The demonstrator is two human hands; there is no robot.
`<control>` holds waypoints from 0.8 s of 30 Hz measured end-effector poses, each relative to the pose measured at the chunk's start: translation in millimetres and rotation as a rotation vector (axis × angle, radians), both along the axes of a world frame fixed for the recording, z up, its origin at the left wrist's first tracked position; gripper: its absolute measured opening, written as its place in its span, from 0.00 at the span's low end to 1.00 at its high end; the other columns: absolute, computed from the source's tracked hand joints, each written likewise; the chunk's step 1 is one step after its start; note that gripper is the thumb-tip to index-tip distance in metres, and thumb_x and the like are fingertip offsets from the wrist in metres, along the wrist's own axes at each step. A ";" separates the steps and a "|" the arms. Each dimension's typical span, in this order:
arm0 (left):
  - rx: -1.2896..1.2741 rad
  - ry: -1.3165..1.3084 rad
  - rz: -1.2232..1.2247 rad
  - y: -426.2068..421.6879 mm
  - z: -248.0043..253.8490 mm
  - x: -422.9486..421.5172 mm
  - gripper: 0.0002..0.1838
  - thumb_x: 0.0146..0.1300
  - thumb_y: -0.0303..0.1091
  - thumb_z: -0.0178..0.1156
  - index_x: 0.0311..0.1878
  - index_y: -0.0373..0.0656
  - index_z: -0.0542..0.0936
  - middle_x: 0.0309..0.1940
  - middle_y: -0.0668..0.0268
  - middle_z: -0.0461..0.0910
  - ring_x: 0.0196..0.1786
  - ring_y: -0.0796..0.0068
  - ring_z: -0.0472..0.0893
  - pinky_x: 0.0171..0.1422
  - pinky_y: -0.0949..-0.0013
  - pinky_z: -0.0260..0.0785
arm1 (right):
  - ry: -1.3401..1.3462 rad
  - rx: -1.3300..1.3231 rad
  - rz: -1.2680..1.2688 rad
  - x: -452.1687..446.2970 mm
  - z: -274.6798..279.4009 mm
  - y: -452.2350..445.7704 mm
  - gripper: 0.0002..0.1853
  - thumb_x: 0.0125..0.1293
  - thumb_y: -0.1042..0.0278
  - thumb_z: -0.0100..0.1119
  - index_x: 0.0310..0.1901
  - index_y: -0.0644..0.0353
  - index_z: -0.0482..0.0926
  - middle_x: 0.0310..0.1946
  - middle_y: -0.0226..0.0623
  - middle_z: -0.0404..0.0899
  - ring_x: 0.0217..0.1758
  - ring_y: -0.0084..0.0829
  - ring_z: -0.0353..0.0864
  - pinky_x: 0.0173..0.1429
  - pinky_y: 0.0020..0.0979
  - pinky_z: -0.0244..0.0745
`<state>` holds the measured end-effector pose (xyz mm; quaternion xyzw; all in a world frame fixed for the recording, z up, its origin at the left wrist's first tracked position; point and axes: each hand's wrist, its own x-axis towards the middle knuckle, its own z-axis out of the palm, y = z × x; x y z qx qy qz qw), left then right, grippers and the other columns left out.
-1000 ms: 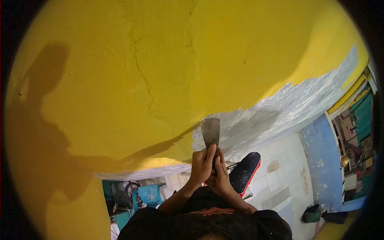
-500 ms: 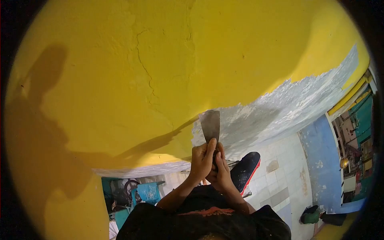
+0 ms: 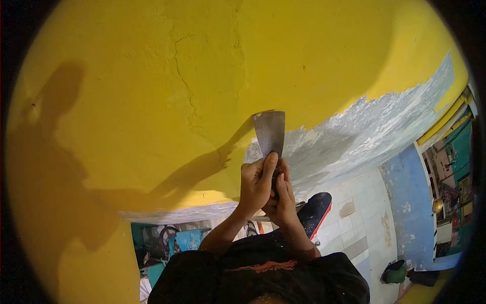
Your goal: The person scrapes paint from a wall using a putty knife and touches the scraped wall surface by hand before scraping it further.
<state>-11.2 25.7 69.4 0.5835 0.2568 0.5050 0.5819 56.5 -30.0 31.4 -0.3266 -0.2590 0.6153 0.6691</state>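
Note:
Both of my hands are wrapped round the dark handle of a paint scraper (image 3: 271,133), its wide metal blade pointing up the wall. My left hand (image 3: 255,185) grips from the left with its thumb along the base of the blade. Lower on the handle, my right hand (image 3: 283,202) closes round it from the right. The blade's edge lies over the yellow paint (image 3: 212,76), slightly above a scraped grey-white patch (image 3: 329,137); whether it touches the wall I cannot tell.
Thin cracks (image 3: 185,83) run through the paint left of the blade. Below are my dark shoe (image 3: 315,210) with a red sole and a tiled floor (image 3: 349,223). A turquoise object (image 3: 190,243) stands lower left, and a blue wall (image 3: 402,202) rises at the right.
Both hands have pushed the scraper up the wall. Its blade edge has moved from the border of the bare patch onto the yellow paint above it.

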 end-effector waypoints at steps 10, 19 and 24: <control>-0.187 0.183 0.109 -27.8 -58.6 -10.8 0.23 0.69 0.41 0.46 0.22 0.35 0.74 0.14 0.69 0.72 0.19 0.84 0.69 0.22 0.78 0.59 | -0.021 -0.236 0.094 -4.9 -34.9 -35.0 0.26 0.71 0.51 0.34 0.68 0.44 0.47 0.39 0.27 0.68 0.20 0.14 0.59 0.20 0.16 0.55; -0.043 0.083 0.171 -34.2 -70.3 -5.2 0.22 0.67 0.41 0.49 0.22 0.33 0.74 0.12 0.70 0.69 0.17 0.86 0.65 0.19 0.74 0.54 | -0.937 0.271 -0.301 -10.2 -60.1 -27.1 0.24 0.72 0.54 0.35 0.67 0.41 0.50 0.27 0.25 0.63 0.17 0.16 0.58 0.20 0.19 0.57; -0.230 0.057 0.035 -16.2 -52.9 -8.7 0.22 0.69 0.39 0.46 0.21 0.35 0.74 0.14 0.69 0.72 0.18 0.84 0.69 0.22 0.78 0.60 | -0.030 -0.156 -0.007 -9.6 -46.2 -19.5 0.23 0.72 0.54 0.35 0.67 0.44 0.51 0.23 0.22 0.63 0.13 0.12 0.54 0.16 0.15 0.51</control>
